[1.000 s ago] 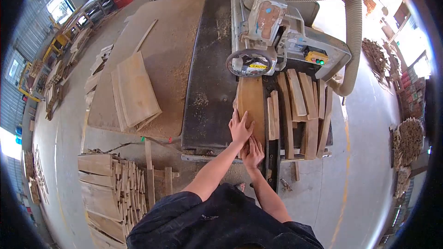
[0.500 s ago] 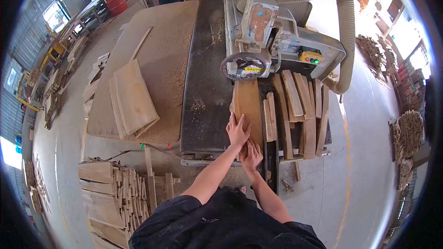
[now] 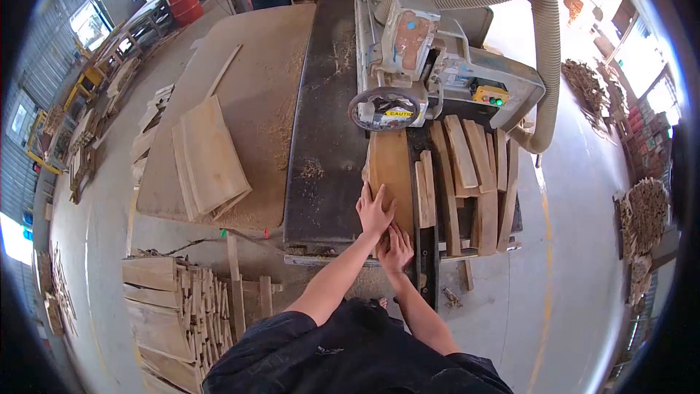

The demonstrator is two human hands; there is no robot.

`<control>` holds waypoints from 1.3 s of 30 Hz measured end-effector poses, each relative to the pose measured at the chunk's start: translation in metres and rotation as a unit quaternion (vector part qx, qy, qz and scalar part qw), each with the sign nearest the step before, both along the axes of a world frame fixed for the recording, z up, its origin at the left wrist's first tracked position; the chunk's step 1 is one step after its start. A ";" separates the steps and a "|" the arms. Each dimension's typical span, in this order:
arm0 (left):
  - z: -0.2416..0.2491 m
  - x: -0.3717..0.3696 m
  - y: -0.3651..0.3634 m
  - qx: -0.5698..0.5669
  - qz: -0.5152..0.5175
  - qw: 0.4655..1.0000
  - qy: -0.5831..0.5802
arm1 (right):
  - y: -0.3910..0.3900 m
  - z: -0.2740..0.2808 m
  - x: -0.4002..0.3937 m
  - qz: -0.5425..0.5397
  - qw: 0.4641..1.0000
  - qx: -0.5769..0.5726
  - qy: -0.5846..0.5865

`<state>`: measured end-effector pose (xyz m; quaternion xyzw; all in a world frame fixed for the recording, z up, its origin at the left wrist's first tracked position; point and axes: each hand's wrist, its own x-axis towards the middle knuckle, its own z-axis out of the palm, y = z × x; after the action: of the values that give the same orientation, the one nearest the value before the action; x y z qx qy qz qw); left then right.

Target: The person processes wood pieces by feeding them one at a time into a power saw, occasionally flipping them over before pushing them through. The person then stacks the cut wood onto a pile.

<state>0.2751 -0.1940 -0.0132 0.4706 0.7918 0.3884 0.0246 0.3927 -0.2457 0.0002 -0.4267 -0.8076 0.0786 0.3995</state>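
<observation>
A wooden board (image 3: 390,160) lies lengthwise on the black table of a saw machine (image 3: 408,51), its far end hidden under the machine's handwheel (image 3: 384,109). My left hand (image 3: 375,211) rests on top of the board near its left edge, fingers spread. Just behind it, my right hand (image 3: 395,248) touches the board's near end, with its fingers stretched forward on the wood. A dark metal fence (image 3: 427,248) runs along the right side of the board. Two narrow strips of wood (image 3: 425,191) lie just right of the board.
Several cut wood strips (image 3: 487,211) lie on the table's right side. To the left, a brown side table (image 3: 262,73) holds stacked boards (image 3: 211,157) and sawdust. A wood pile (image 3: 164,314) stands at lower left. A ribbed hose (image 3: 545,66) hangs at right, near a yellow button box (image 3: 490,95).
Both hands and the board look almost the same. The view has shifted very slightly.
</observation>
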 end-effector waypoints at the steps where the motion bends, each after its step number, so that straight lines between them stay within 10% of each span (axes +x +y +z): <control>1: 0.001 0.000 0.000 -0.001 0.001 1.000 0.002 | 0.001 0.001 0.000 0.001 1.000 -0.004 -0.004; 39: -0.001 0.000 0.000 -0.007 0.002 1.000 0.002 | 0.001 0.002 -0.001 -0.009 1.000 0.024 -0.001</control>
<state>0.2747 -0.1937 -0.0138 0.4695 0.7955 0.3821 0.0254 0.3914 -0.2451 0.0018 -0.4244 -0.8056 0.0549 0.4096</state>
